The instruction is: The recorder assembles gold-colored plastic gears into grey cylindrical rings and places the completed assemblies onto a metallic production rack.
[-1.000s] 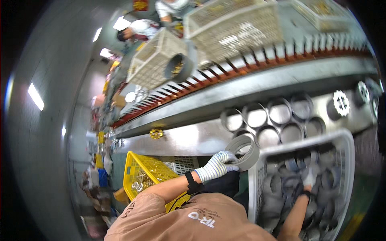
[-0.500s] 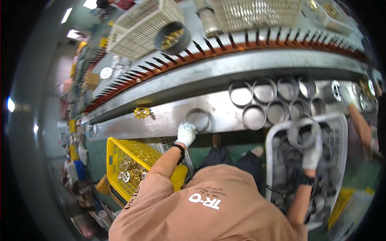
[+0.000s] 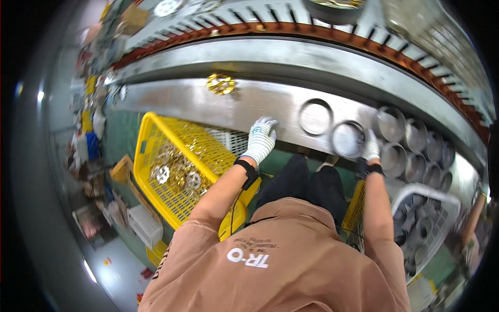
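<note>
At the bench's near edge, my left hand (image 3: 261,139) in a striped white work glove holds nothing, its fingers partly bent and apart. To its right, my gloved right hand (image 3: 371,145) grips the side of a grey metal ring (image 3: 348,139) at the bench edge. Just beyond and left of that ring, another metal ring (image 3: 315,117) lies on the steel bench (image 3: 254,99), touched by neither hand. Several similar grey rings (image 3: 390,124) stand in two rows to the right of my right hand. A cluster of gold-coloured toothed discs (image 3: 221,84) lies farther left on the bench.
A yellow basket (image 3: 143,151) of gold and silver toothed discs stands at my left. A white crate (image 3: 453,208) of grey rings stands at my right. Behind the bench runs a red-brown rail with dark pegs (image 3: 249,26). Another person's arm (image 3: 473,216) shows at far right.
My right hand has come from the white crate to the bench with a ring. My left hand has let go of the ring on the bench. The view has shifted.
</note>
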Action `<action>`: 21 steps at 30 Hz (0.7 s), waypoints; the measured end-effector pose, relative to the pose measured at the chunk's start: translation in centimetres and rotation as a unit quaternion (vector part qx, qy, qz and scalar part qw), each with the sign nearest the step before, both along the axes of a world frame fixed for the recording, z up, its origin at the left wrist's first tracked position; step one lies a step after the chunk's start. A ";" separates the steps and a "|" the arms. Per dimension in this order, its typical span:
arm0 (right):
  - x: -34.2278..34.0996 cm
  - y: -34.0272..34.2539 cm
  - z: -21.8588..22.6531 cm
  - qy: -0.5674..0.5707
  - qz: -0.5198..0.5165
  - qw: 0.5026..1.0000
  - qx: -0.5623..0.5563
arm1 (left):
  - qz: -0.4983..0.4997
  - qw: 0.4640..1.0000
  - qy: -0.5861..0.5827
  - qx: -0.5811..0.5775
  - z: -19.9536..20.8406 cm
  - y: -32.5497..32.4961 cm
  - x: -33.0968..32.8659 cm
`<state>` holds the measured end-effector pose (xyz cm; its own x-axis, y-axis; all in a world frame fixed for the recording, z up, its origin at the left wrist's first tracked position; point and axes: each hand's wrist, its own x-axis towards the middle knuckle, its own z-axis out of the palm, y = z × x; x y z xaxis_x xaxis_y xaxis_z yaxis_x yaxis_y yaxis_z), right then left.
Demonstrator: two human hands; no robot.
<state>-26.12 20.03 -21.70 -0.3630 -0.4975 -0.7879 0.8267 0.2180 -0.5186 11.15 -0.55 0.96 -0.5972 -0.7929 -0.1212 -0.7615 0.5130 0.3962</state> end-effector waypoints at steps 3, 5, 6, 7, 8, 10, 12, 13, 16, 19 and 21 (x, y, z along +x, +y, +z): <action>1.9 -3.6 10.1 -0.046 0.021 0.998 -0.025 | 0.193 0.980 0.024 -0.045 -0.5 -0.7 8.1; 0.2 -2.0 12.8 -0.034 0.047 0.998 -0.029 | 0.257 0.965 0.051 -0.024 -0.8 -2.9 10.2; -0.7 -0.2 11.7 0.158 0.071 0.984 -0.030 | 0.308 0.946 0.097 0.027 -2.4 -4.6 10.9; 0.2 -0.5 13.5 0.157 0.053 0.986 0.001 | 0.367 0.918 0.134 0.072 -3.6 -6.0 12.7; 0.4 0.5 15.0 0.188 0.065 0.980 -0.003 | 0.399 0.892 0.165 0.136 -3.1 -7.5 12.0; 1.9 0.1 20.2 0.236 0.092 0.967 0.024 | 0.430 0.859 0.246 0.125 -3.9 -10.4 13.6; 2.1 1.5 22.4 0.214 0.099 0.971 0.037 | 0.441 0.841 0.276 0.148 -5.1 -13.2 14.7; 2.1 2.5 23.5 0.180 0.117 0.976 0.035 | 0.461 0.826 0.274 0.173 -5.4 -14.6 15.3; 5.9 0.3 26.9 0.068 0.223 0.972 -0.001 | 0.510 0.707 0.407 0.272 -6.2 -19.0 16.7; 11.4 -4.0 28.5 -0.005 0.278 0.960 -0.015 | 0.511 0.703 0.442 0.224 -5.4 -20.5 13.5; 14.4 -6.9 27.1 -0.050 0.309 0.947 -0.066 | 0.459 0.656 0.495 0.338 -5.3 -18.7 11.1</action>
